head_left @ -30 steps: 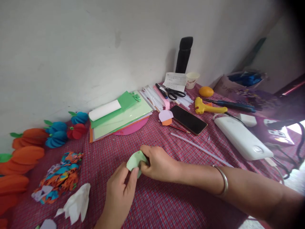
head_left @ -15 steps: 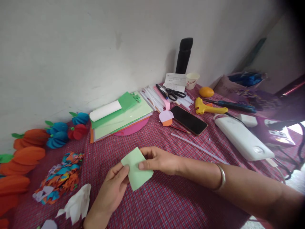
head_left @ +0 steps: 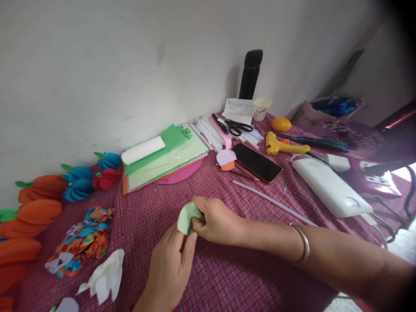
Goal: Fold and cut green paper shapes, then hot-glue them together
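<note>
Between my two hands, a small piece of light green paper [head_left: 186, 218] is bent into a curve above the checked cloth. My left hand [head_left: 170, 260] grips it from below, thumb and fingers closed on its lower edge. My right hand [head_left: 216, 220] pinches its right side, with the fingers curled and partly hiding the sheet. A lilac and orange paper piece [head_left: 226, 159] lies beyond my right hand, beside a black phone [head_left: 258, 162]. A thin pale paper strip [head_left: 273, 201] lies on the cloth to the right.
Paper pumpkins [head_left: 39, 212] line the left, near colourful scraps [head_left: 86, 240] and a crumpled white tissue [head_left: 105, 275]. At the back are stacked paper sheets [head_left: 175, 160], scissors [head_left: 238, 128], a paper cup [head_left: 261, 109] and a black bottle [head_left: 251, 76]. A yellow tool [head_left: 286, 146] and white power bank [head_left: 331, 186] sit right.
The green paper has gone from lying flat between my fingers to being bent. My left hand has moved right and my right hand has curled over the sheet.
</note>
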Demonstrator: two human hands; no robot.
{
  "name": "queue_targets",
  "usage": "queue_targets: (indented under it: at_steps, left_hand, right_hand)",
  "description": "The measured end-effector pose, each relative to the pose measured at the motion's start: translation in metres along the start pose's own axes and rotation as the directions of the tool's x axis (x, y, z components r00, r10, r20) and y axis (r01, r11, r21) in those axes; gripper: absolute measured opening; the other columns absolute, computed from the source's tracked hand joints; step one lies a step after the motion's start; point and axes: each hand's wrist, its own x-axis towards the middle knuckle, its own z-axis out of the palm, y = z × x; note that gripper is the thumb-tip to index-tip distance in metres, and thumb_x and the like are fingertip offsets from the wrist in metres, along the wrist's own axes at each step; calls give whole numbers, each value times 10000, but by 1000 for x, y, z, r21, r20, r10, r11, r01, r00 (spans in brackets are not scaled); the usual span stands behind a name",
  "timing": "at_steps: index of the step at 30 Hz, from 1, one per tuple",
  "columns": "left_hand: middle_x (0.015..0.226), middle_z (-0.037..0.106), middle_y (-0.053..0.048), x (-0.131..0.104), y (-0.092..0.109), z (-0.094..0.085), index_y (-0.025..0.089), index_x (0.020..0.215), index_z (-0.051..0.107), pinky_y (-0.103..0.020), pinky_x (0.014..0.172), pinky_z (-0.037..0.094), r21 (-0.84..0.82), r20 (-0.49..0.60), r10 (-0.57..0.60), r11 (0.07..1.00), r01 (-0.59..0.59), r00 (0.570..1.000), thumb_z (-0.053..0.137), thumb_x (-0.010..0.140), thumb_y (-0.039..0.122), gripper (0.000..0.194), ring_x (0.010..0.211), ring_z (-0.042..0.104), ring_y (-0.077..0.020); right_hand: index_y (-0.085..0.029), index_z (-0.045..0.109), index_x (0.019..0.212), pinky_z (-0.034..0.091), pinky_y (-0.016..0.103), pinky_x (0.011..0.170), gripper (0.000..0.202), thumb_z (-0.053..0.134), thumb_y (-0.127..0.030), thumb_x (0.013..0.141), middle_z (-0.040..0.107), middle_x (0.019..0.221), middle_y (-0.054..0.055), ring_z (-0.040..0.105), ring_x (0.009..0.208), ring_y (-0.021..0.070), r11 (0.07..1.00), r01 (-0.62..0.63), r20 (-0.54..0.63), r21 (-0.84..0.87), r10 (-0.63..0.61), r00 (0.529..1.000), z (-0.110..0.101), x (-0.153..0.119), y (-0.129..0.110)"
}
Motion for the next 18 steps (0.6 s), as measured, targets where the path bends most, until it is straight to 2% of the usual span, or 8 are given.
queue_targets:
  at_steps: [2, 4, 7, 9, 11, 13, 15, 18]
  left_hand:
    - [849, 701, -81, -4, 2, 0, 221, 900, 724, -306, 767, 414, 85, -18, 82, 993, -81, 996, 642, 785, 275, 151, 810, 614, -240]
    - [816, 701, -70, -4, 1, -2, 222, 883, 729, -294, 748, 422, 56, -34, 80, 995, -78, 996, 657, 773, 263, 138, 772, 614, -227]
    - [773, 706, -36, 0, -5, -2, 207, 884, 730, -263, 678, 447, -179, -59, -93, 981, 81, 994, 692, 750, 270, 153, 699, 609, -193]
    - [813, 722, -26, 5, -9, -1, 208, 940, 724, -259, 685, 470, -428, -16, -237, 880, 208, 971, 698, 751, 292, 208, 729, 626, -188]
    - [865, 736, -29, 10, -11, -1, 216, 993, 715, -272, 718, 492, -648, 77, -309, 707, 283, 948, 700, 755, 299, 252, 770, 644, -187]
    - [848, 742, -38, 13, -12, -1, 210, 973, 724, -277, 701, 511, -768, 163, -326, 551, 327, 931, 729, 728, 289, 257, 742, 654, -179]
    - [800, 743, -43, 15, -12, -3, 199, 912, 739, -279, 674, 526, -809, 220, -333, 464, 363, 917, 768, 682, 279, 245, 703, 660, -175]
    - [753, 741, -36, 14, -14, -8, 206, 869, 749, -282, 653, 540, -829, 269, -316, 406, 386, 910, 806, 632, 282, 255, 666, 666, -172]
  right_hand:
    - [-179, 403, 686, 277, 199, 506, 123, 502, -107, 680, 455, 649, -33, 390, 546, 70, 999, 29, 1, -29, -29, 1000, -1, -1, -2]
    - [-180, 398, 687, 275, 198, 503, 124, 501, -111, 688, 446, 648, -36, 384, 544, 69, 999, 34, -4, -13, -34, 999, -1, -2, -4]
    - [-179, 428, 703, 281, 196, 494, 97, 515, -138, 715, 444, 635, -42, 383, 544, 71, 994, -3, 12, 106, 2, 1000, 2, -4, -3]
    - [-175, 462, 740, 315, 193, 507, 75, 535, -159, 732, 459, 650, -43, 399, 563, 74, 959, -38, 53, 282, 24, 998, 4, -4, -1]
    - [-167, 494, 807, 378, 202, 562, 104, 572, -182, 740, 492, 702, -38, 440, 609, 79, 848, -80, 127, 524, 15, 992, 7, -2, 2]
    - [-159, 513, 866, 428, 231, 637, 194, 636, -223, 730, 528, 764, -27, 489, 671, 90, 668, -151, 216, 729, -15, 976, 7, 1, 5]
    - [-151, 534, 873, 447, 252, 679, 281, 710, -283, 698, 555, 788, -21, 522, 709, 97, 514, -225, 278, 828, -26, 960, 6, 3, 6]
    - [-133, 589, 850, 455, 252, 675, 357, 768, -373, 655, 587, 770, -15, 549, 690, 94, 396, -305, 338, 866, -16, 941, 5, 5, 8]
